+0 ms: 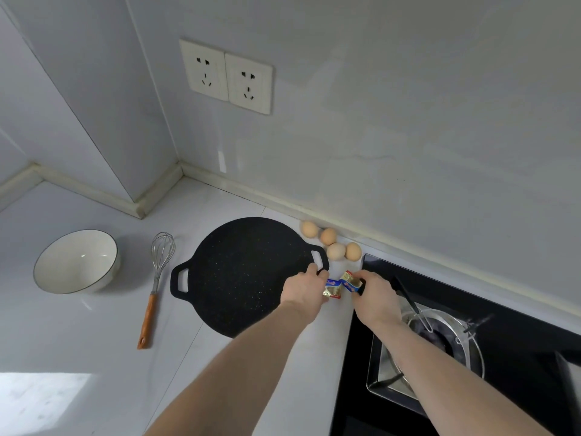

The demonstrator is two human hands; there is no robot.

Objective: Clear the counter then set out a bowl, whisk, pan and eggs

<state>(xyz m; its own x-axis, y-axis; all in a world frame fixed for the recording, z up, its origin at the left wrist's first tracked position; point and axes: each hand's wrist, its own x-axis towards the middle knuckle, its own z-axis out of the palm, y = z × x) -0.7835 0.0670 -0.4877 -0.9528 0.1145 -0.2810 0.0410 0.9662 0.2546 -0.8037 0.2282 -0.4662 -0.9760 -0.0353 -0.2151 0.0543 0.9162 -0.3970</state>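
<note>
Left hand (303,289) and right hand (374,297) are each pinching a foil packet (333,289) (350,281), hovering just near of the eggs (331,240), right of the pan (248,275).

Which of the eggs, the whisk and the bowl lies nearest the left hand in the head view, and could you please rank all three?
From the left hand:
1. Eggs, just beyond it by the wall, to its right.
2. Whisk, left, past the pan.
3. Bowl, farthest left on the counter.
</note>
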